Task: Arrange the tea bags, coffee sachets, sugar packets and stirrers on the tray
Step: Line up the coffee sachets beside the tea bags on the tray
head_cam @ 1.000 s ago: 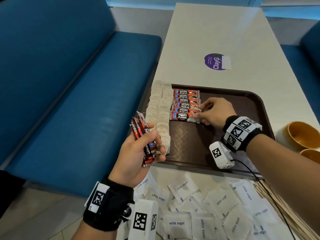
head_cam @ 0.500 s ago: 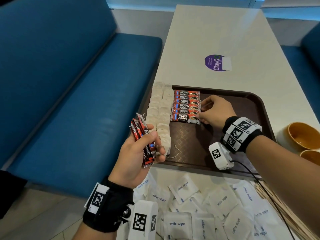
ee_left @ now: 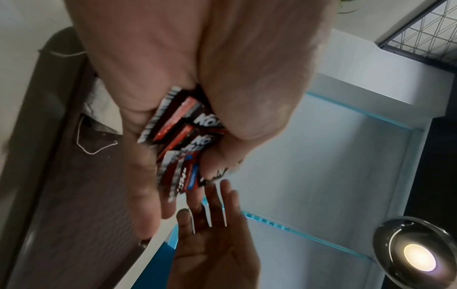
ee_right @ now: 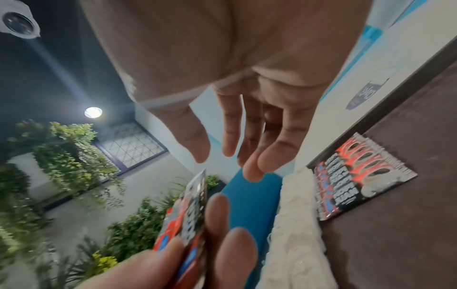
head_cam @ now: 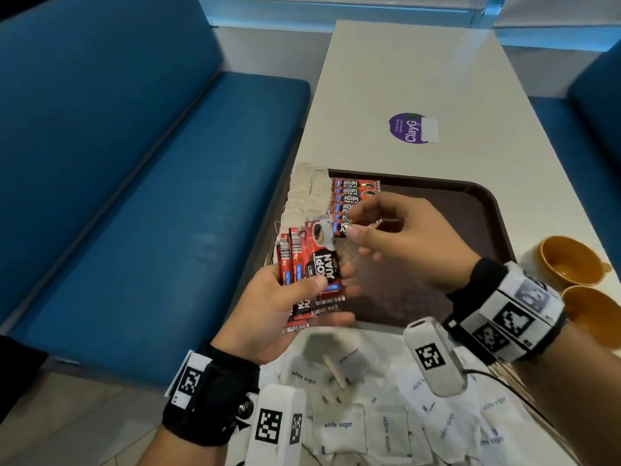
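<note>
Hands: right hand (head_cam: 406, 243), centre frame, fingers loosely spread and empty, reaches toward the fanned red-and-black foil coffee sachets (head_cam: 314, 274) gripped by the left hand (head_cam: 285, 307) at lower centre.
Handling: likely light, slick, floppy; best pinched at a crimped top edge.
Tray: brown plastic tray (head_cam: 470, 210) behind holds a laid row.

Two orange cups (head_cam: 568, 264) at the table's (head_cam: 420, 79) right edge; purple sticker (head_cam: 408, 127) mid-table; blue bench (head_cam: 151, 183) alongside its left edge.
</note>
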The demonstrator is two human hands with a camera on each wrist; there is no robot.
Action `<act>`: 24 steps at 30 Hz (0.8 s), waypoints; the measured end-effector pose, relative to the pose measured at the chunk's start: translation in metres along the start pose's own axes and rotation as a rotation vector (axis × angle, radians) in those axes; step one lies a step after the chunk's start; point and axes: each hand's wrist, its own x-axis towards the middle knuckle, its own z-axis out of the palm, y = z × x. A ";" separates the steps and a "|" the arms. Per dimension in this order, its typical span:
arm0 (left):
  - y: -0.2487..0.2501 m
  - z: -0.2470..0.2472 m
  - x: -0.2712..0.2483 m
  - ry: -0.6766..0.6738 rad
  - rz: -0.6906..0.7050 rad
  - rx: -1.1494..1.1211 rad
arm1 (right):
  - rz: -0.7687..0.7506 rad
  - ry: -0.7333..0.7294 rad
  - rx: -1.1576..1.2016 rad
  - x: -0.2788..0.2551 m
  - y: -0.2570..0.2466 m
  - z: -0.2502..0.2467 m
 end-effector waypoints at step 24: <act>-0.002 -0.016 0.009 0.448 0.181 -0.070 | 0.214 0.201 0.280 -0.022 0.035 -0.010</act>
